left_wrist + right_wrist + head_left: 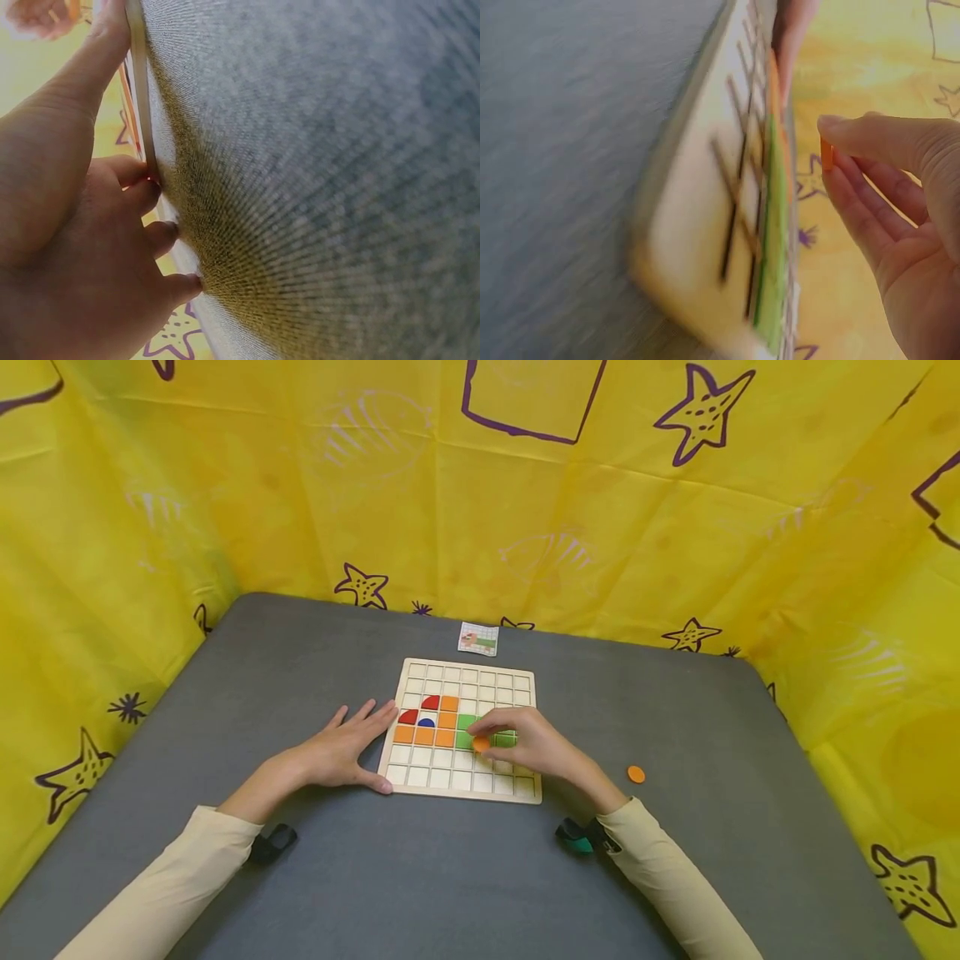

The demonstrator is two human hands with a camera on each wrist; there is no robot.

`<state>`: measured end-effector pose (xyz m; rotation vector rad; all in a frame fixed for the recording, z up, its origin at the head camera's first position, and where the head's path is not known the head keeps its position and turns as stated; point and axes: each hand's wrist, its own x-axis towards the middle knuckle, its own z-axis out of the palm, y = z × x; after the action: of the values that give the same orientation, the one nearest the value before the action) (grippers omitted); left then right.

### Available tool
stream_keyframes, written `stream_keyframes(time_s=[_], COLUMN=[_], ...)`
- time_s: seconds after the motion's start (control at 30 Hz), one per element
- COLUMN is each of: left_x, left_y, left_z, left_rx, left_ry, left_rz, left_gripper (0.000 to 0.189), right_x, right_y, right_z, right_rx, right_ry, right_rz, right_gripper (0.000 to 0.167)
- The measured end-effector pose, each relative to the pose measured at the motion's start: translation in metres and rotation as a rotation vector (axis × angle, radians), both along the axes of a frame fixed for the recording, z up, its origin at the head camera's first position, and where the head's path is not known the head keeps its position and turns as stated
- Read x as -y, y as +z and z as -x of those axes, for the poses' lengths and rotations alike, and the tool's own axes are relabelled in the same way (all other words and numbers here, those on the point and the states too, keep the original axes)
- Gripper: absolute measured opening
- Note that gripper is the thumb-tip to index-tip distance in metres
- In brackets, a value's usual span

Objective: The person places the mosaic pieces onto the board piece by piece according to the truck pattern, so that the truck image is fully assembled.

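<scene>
A pale wooden grid board (459, 783) lies on the table, holding orange squares (447, 720), red quarter-circle pieces (431, 702), a blue half-circle (426, 722) and green squares (505, 739). Spread along its left side, my left hand (337, 753) rests with fingertips and thumb on the edge; the left wrist view shows the fingers (142, 198) by the rim. Above the board's right half, my right hand (531, 742) pinches an orange disc (481, 744) between thumb and fingers. The right wrist view shows that disc (826, 154) edge-on, apart from the board. This hand hides some of the green pieces.
Right of the board, a second orange disc (636, 774) lies on the grey table (712, 843). A small card with a printed coloured grid pattern (477, 639) lies behind the board. A yellow cloth (480, 510) with starfish drawings hangs round the table's back and sides.
</scene>
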<state>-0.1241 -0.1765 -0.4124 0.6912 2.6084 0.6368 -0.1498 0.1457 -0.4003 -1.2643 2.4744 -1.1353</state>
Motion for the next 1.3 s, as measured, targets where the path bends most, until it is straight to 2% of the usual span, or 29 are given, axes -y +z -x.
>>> stream_keyframes(time_s=[0.23, 0.57, 0.83, 1.3], left_x=[0.000, 0.002, 0.003, 0.001], left_y=[0.003, 0.003, 0.001, 0.000], left_z=[0.000, -0.001, -0.001, 0.000], left_rx=[0.011, 0.016, 0.007, 0.016], left_ry=[0.001, -0.004, -0.012, -0.008], left_rz=[0.015, 0.001, -0.010, -0.003], left_gripper=[0.120, 0.119, 0.119, 0.119], right_x=[0.027, 0.055, 0.074, 0.086], right_y=[0.007, 0.000, -0.001, -0.006], right_z=[0.004, 0.005, 0.001, -0.001], right_rx=[-0.031, -0.017, -0.094, -0.125], right_ry=[0.050, 0.107, 0.175, 0.185], right_rz=[-0.051, -0.109, -0.185, -0.214], right_gripper=[0.030, 0.029, 0.027, 0.024])
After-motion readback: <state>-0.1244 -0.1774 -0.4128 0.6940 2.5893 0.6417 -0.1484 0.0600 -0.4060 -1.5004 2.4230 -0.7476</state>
